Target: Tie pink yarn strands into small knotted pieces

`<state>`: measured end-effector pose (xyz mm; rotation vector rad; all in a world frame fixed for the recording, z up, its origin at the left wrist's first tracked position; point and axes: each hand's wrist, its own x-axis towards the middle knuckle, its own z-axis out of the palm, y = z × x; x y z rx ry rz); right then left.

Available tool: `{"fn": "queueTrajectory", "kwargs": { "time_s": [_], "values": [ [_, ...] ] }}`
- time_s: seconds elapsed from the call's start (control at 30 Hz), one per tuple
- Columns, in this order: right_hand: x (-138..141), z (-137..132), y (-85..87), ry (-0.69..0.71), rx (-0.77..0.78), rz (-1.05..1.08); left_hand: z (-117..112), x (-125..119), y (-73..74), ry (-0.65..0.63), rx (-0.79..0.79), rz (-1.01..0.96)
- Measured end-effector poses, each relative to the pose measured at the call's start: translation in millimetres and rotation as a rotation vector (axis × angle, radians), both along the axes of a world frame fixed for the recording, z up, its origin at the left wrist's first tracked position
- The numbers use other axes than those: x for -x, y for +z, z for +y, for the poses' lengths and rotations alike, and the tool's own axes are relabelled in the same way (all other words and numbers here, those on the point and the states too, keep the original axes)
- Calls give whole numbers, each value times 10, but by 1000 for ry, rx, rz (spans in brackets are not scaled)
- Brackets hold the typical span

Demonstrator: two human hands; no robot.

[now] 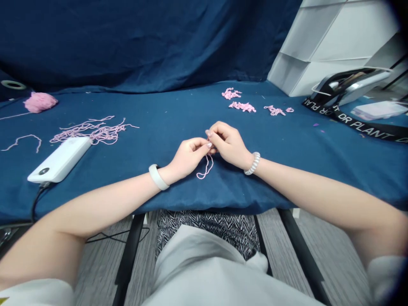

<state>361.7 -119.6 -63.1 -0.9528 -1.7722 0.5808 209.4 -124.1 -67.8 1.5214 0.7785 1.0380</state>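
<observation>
My left hand (187, 158) and my right hand (228, 143) meet over the near edge of a table covered in blue cloth (178, 114). Both pinch a short piece of pink yarn (205, 166) between their fingertips, and its loose loop hangs down onto the cloth. A white band sits on my left wrist and a pale coiled bracelet on my right.
A tangle of cut pink yarn strands (92, 131) lies at the left beside a white power bank (60, 159) with a cable. A pink yarn ball (40, 102) sits far left. Small knotted pink pieces (242, 106) lie at the back. A black bag (347, 87) and white shelf (334, 38) stand at right.
</observation>
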Motion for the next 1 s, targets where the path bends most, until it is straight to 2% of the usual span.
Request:
{"fn": "queueTrajectory", "kwargs": {
  "time_s": [0.07,0.17,0.37,0.53,0.67,0.73,0.8,0.9,1.0],
  "values": [
    [-26,77,-82,28,129,-2,49,-7,-92,3,99,-28],
    [-35,167,-127,78,261,54,93,-9,-121,1,182,-72],
    [-20,183,-83,178,385,193,106,24,-93,-10,314,-176],
    [-67,131,-51,124,452,198,163,63,-47,-48,444,-164],
    [-67,238,-78,148,617,379,323,-1,32,58,599,-191],
    [-59,303,-104,156,696,509,408,-54,37,105,617,-257],
    [-55,338,-125,144,749,560,465,-84,8,98,598,-333],
    [-55,325,-135,90,740,474,490,-57,-64,50,533,-354],
    [-50,287,-122,86,656,229,480,2,-108,76,515,-346]
  ]
}}
